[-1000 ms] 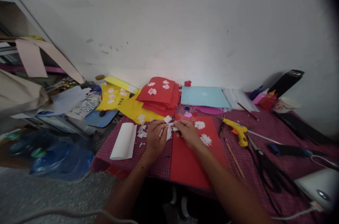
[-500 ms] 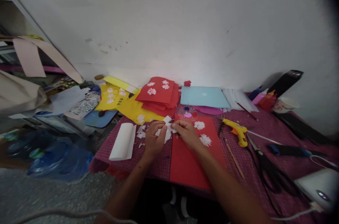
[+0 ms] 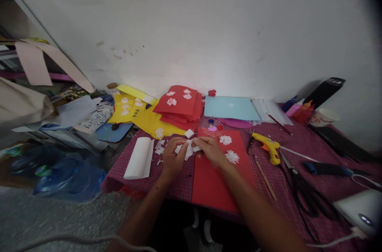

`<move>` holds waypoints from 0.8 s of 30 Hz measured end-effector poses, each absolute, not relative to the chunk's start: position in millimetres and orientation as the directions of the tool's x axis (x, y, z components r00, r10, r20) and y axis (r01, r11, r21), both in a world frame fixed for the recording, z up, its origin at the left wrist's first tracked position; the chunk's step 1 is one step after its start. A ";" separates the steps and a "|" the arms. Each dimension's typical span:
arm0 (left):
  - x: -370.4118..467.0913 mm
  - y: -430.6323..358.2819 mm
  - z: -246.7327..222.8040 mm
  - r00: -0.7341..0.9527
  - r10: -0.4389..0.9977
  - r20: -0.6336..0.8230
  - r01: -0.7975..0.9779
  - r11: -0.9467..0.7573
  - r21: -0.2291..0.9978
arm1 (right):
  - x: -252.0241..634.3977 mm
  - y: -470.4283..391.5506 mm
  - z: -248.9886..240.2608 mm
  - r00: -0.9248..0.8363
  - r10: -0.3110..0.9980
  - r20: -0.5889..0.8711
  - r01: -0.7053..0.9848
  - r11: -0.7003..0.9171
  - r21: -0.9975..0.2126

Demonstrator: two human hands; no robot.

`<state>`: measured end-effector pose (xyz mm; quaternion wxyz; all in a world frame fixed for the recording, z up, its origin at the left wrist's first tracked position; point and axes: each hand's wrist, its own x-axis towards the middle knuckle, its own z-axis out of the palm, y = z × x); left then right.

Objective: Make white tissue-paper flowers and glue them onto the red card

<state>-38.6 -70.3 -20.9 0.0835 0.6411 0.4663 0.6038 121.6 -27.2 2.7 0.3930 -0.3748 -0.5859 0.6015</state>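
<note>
Over the left edge of a red paper sheet (image 3: pixel 213 182), my two hands meet around a small piece of thin white paper (image 3: pixel 190 144). The fingertips of my left hand (image 3: pixel 173 158) pinch one side of it, while my right hand (image 3: pixel 211 152) pinches the other. More white paper shows just below the fingers, and its full shape is partly hidden. On the red sheet, right of my right hand, lie two ruffled white paper flowers (image 3: pixel 232 156). A roll of white paper (image 3: pixel 137 159) and torn white scraps (image 3: pixel 159 149) lie left of my left hand.
Behind are red sheets with flowers (image 3: pixel 176 103), yellow sheets (image 3: pixel 127 109) and a light-blue folder (image 3: pixel 229 108). To the right lie a yellow glue gun (image 3: pixel 270 149), black-handled scissors (image 3: pixel 307 192), a wooden stick (image 3: pixel 265 178), a paper cup (image 3: pixel 324 117) and a black flask (image 3: pixel 325 92).
The view has shifted very slightly. Both hands stay in nearly the same place, with small finger movements on the white paper.
</note>
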 end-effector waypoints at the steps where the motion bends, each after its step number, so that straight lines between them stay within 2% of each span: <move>1: -38.6 -71.0 -20.8 -0.133 0.675 0.726 0.524 -0.574 0.629 | 121.2 -27.5 2.8 -0.406 0.914 -0.010 -0.048 -0.032 -0.998; 6: -39.2 -74.2 -21.5 0.044 0.576 0.817 0.644 -0.641 0.417 | 122.3 -26.3 2.4 -0.411 0.911 -0.042 -0.134 -0.106 -0.985; 13: -40.2 -74.1 -25.1 0.108 0.566 0.817 0.718 -0.613 0.330 | 124.1 -25.7 2.1 -0.379 0.925 -0.021 -0.125 -0.073 -0.989; 18: -38.9 -74.7 -24.4 0.104 0.586 0.803 0.723 -0.599 0.344 | 122.2 -27.0 3.4 -0.373 0.927 -0.031 -0.105 -0.075 -0.992; 24: -37.9 -75.5 -20.2 0.004 0.612 0.791 0.668 -0.591 0.453 | 121.6 -26.3 0.4 -0.388 0.921 -0.027 -0.103 -0.072 -0.992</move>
